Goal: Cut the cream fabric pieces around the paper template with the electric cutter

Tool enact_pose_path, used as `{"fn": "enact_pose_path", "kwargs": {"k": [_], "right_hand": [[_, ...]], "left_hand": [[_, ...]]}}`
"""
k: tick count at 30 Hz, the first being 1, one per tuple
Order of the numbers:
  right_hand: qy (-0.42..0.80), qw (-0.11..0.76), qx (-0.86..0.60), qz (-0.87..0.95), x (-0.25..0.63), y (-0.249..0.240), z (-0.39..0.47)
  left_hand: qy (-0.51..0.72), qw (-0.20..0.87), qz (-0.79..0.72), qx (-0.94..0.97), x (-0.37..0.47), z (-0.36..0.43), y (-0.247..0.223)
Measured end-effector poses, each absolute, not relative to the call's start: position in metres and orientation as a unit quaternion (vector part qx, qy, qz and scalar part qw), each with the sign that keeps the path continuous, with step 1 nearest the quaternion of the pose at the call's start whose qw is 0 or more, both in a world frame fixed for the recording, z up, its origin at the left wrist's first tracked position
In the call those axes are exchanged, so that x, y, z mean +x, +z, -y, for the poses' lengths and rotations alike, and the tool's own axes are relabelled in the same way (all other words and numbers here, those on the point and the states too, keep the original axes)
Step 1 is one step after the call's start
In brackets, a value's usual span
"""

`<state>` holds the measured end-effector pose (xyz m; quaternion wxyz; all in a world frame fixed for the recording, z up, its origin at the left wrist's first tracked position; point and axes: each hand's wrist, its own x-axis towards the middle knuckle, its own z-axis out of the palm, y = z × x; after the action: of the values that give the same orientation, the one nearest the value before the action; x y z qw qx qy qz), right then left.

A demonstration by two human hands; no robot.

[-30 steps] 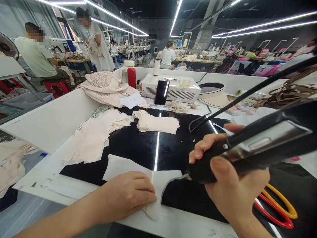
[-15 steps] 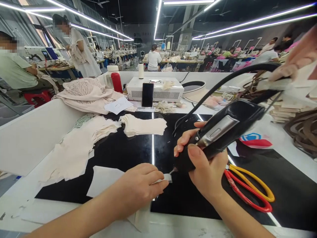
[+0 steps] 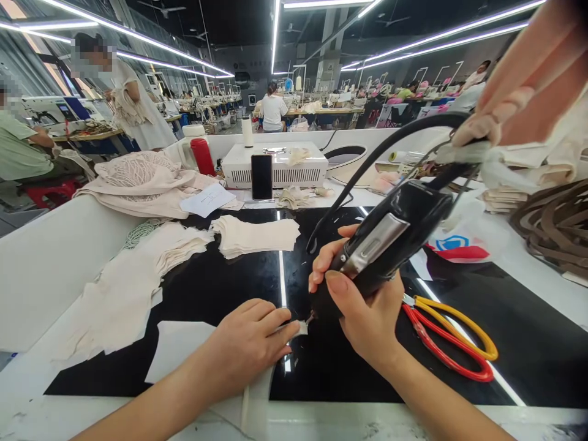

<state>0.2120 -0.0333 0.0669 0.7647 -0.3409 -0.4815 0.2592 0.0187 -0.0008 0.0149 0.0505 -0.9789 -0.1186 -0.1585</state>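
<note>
In my right hand [image 3: 367, 324] is a black corded handheld power tool [image 3: 390, 233] with a silver panel. The tool slants down to the left, and its thin metal tip [image 3: 310, 318] is at the end of a small whitish strip [image 3: 302, 328]. My left hand [image 3: 257, 337] presses that strip against the black board [image 3: 220, 288], its fingers close together and covering most of it. Beneath my left forearm lies a white sheet [image 3: 177, 346]. Right of the tool rest scissors [image 3: 452, 337] with red and yellow handles.
Cream fabric stacks [image 3: 257, 236] and layered pieces [image 3: 119, 288] lie left and behind. A phone [image 3: 261, 176] leans on a white box [image 3: 294, 171]. A black cable [image 3: 367, 168] loops to a blurred pinkish shape [image 3: 528, 92] I cannot make out. Brown straps [image 3: 555, 223] are piled right.
The view has shifted, so most things sit farther left. Less of the strip shows beyond my left fingers, and the tool tip remains at its end. Both grips look the same.
</note>
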Motion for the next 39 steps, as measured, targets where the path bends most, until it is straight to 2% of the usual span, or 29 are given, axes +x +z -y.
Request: {"fn": "enact_pose_path", "kwargs": {"k": [22, 27, 39], "right_hand": [[0.305, 0.777, -0.309, 0.456, 0.212, 0.067, 0.034], [0.283, 0.771, -0.334, 0.463, 0.212, 0.066, 0.034], [0.31, 0.774, -0.315, 0.454, 0.212, 0.067, 0.044]], "left_hand": [[-0.15, 0.056, 0.131, -0.978, 0.014, 0.001, 0.008], [-0.158, 0.058, 0.133, -0.977, 0.016, 0.002, 0.009], [-0.169, 0.014, 0.14, -0.975, 0.018, 0.0, 0.014]]}}
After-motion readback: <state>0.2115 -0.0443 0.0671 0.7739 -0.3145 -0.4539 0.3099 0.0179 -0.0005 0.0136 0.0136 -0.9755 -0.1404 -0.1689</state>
